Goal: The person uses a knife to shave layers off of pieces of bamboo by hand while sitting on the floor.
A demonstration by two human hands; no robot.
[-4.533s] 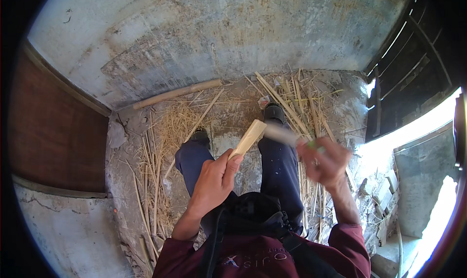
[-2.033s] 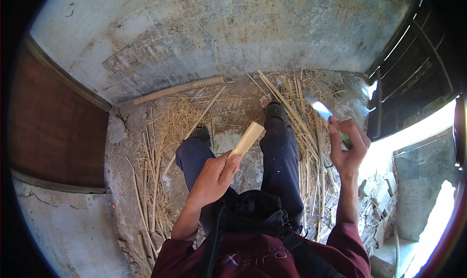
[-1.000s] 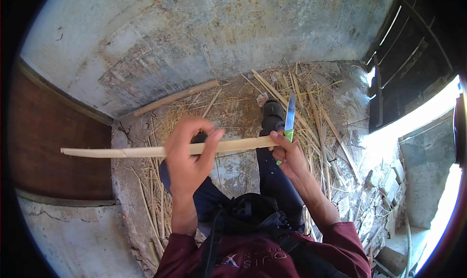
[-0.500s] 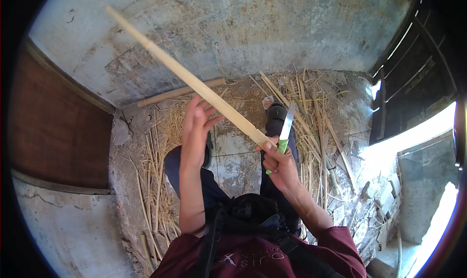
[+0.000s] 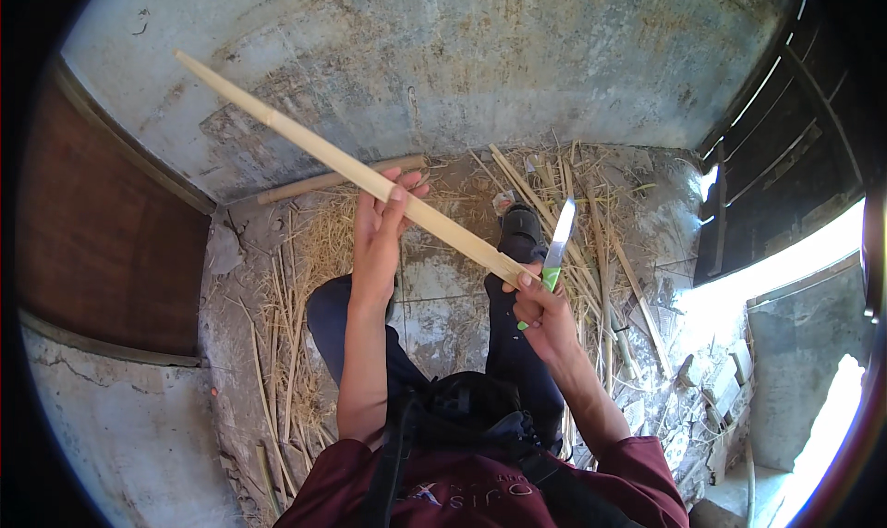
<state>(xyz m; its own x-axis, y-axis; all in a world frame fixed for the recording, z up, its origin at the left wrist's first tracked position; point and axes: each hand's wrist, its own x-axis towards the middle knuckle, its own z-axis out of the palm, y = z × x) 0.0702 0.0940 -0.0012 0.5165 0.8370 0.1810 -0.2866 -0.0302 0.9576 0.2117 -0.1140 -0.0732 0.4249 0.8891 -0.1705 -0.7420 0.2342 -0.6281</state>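
Note:
A long pale bamboo strip (image 5: 319, 151) slants across the view, its narrow tip at the upper left and its wider end near my right side. My left hand (image 5: 376, 251) is closed on its middle, thumb on top and fingers behind. With thumb and fingers my right hand (image 5: 545, 323) pinches the wide end. That same hand also holds a knife (image 5: 559, 240) with a green handle, its bright blade pointing up and away from the strip.
Thin bamboo strips (image 5: 605, 279) and straw-like shavings (image 5: 328, 223) litter the floor on both sides of my legs. A bamboo pole (image 5: 323, 184) lies along the foot of the concrete wall (image 5: 517, 57). Broken rubble (image 5: 725, 385) lies at the right, beside a bright opening.
My left hand has come onto the middle of the bamboo strip and closed on it. The strip's far tip has dropped lower, and my right hand with the knife has shifted slightly right.

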